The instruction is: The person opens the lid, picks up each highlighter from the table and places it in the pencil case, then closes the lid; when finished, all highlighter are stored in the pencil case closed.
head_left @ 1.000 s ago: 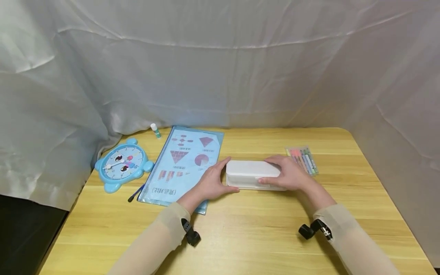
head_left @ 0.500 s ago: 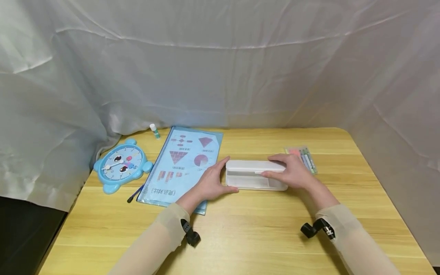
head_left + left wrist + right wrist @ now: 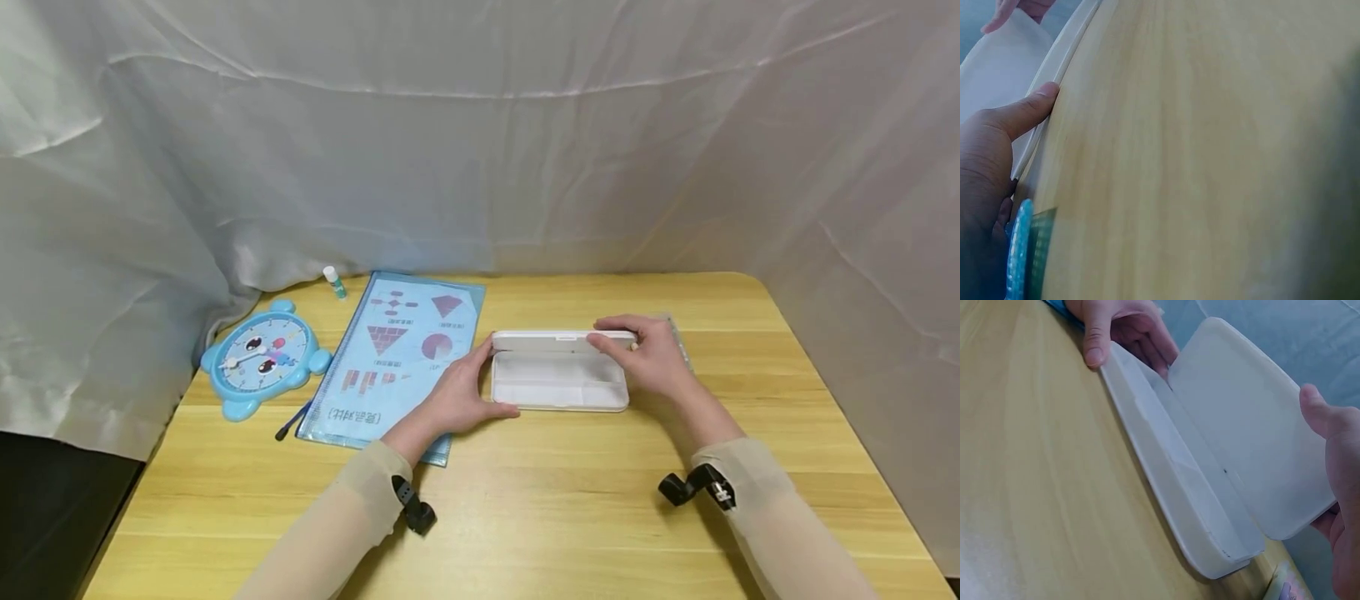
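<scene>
A white pencil case (image 3: 540, 392) lies on the table with its lid (image 3: 1247, 425) swung up on the far side. Its inside shows a divider and no contents. My left hand (image 3: 461, 396) grips the case's left end, the thumb along the front edge and the fingers behind. In the head view my right hand (image 3: 648, 354) pinches the lid near its right end, thumb on the inner face and fingers behind. The right wrist view shows both hands on the case, its base (image 3: 1166, 469) resting on the wood.
A blue zip folder (image 3: 390, 358) with printed charts lies left of the case. Beyond it are a blue toy clock (image 3: 262, 358), a glue stick (image 3: 334, 283) and a dark-tipped brush (image 3: 291, 422). A clear pack of markers (image 3: 678, 342) is mostly hidden behind my right hand.
The pencil case's lid has gone from closed to raised, lifted up and back by my right hand. My left hand keeps its grip on the left end.
</scene>
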{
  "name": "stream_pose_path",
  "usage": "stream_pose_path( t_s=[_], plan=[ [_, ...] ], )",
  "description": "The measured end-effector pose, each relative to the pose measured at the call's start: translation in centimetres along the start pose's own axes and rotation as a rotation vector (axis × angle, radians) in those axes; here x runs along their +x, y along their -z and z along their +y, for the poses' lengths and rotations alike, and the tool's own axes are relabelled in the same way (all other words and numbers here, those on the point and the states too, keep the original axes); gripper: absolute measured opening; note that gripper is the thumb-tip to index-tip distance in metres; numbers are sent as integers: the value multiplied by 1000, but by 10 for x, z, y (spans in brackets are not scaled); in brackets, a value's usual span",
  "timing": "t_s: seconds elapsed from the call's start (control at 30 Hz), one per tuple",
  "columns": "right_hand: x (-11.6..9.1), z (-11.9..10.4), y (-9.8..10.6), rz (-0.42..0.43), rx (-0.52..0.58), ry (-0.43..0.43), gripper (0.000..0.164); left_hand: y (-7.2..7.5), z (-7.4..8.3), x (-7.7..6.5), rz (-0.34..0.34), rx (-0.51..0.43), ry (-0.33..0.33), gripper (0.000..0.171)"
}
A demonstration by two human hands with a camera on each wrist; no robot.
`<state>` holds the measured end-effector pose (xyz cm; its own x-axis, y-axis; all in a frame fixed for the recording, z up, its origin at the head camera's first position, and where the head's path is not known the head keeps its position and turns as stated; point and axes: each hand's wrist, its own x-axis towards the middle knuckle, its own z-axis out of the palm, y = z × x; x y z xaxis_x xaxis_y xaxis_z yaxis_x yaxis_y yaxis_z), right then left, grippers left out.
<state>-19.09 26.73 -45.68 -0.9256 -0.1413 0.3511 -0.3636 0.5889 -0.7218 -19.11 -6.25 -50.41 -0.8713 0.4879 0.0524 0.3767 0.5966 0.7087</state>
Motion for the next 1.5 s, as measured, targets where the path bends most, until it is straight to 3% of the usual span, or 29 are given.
stream_pose_path(
  t_s=[0.43, 0.77, 1.2, 1.5],
  plan=[
    [13, 3, 4, 128, 112, -53, 19, 0, -2, 1, -5, -7, -15, 136],
    [26, 5, -1, 145, 92, -52, 18, 2, -1, -2, -3, 6, -12, 137],
    [31, 9, -1, 116, 102, -197, 27, 2, 2, 1, -33, -16, -29, 135],
    [34, 9, -3, 101, 92, -188, 24, 5, 14, -4, -12, 121, -28, 134]
  ],
)
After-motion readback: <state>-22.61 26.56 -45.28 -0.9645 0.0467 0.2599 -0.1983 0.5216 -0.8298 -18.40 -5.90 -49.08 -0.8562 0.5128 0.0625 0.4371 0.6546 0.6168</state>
